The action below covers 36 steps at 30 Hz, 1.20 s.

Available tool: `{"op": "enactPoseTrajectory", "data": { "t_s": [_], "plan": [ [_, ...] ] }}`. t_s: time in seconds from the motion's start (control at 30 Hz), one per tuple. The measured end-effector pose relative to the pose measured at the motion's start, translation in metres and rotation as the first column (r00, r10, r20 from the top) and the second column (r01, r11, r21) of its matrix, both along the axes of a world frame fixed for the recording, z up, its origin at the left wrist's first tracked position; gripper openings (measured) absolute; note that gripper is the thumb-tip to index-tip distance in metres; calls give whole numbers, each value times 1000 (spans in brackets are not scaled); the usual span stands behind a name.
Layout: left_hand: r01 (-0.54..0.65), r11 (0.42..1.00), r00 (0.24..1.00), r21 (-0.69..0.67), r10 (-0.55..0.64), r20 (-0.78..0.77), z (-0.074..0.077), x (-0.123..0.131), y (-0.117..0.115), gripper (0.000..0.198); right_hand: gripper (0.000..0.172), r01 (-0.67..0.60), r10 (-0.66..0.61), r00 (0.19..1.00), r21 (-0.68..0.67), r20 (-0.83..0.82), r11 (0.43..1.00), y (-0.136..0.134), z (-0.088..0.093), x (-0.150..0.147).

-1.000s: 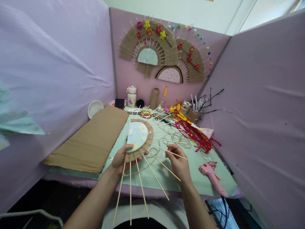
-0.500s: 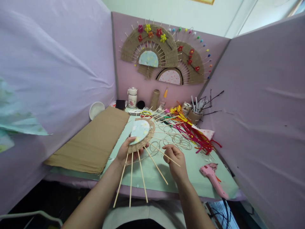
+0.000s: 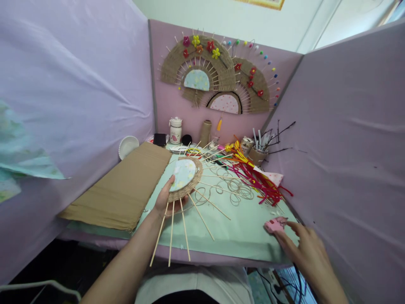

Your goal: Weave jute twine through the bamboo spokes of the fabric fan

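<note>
My left hand [image 3: 164, 198] grips a half-woven fan [image 3: 185, 175]: a pale blue half-disc ringed with woven twine, thin wooden sticks radiating from it. The thumb lies on the disc's edge and the fan is held just above the green mat [image 3: 240, 223]. My right hand [image 3: 303, 249] is at the mat's right front corner, fingers reaching over a pink glue gun [image 3: 275, 224] and touching its body. Whether those fingers have closed round the gun does not show. Loose twine [image 3: 232, 185] coils on the mat behind the fan.
A folded brown cardboard sheet [image 3: 126, 185] lies at the left. Red, orange and yellow pipe cleaners [image 3: 256, 177] pile at the right. A white jar [image 3: 175, 130], a twine spool [image 3: 206, 132] and a cup of tools [image 3: 257, 153] stand at the back. Two finished fans [image 3: 218, 76] hang on the pink partition.
My right hand has let go of the stick it was pinching and moved right and toward me onto the pink glue gun. The left hand still holds the fan, shifted slightly away.
</note>
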<state>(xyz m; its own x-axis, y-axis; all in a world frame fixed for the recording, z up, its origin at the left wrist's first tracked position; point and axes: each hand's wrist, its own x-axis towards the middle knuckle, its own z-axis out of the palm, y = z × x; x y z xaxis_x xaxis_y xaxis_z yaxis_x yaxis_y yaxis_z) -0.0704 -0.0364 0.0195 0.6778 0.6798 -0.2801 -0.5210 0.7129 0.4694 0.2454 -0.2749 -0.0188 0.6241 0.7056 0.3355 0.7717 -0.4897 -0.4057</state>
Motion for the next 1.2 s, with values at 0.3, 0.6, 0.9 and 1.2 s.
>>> {"op": "enactPoseTrajectory", "data": {
  "t_s": [0.3, 0.6, 0.9, 1.2],
  "plan": [
    [-137, 991, 981, -7, 134, -138, 1, 5, -3, 51, 62, 37, -36, 999, -284, 8, 958, -6, -31, 20],
    [-165, 986, 979, 2, 164, -125, -2, 6, -2, 33, 48, 6, -32, 991, -200, -129, 980, -5, -15, 10],
    [-147, 987, 988, -66, 143, -66, -2, 10, -2, 30, 46, 55, 317, 721, 506, -617, 861, 2, 30, -56],
    [-58, 994, 993, -94, 67, 97, 3, 18, -20, 39, 21, -45, 645, 579, 770, -499, 636, 77, 35, -138]
  ]
}}
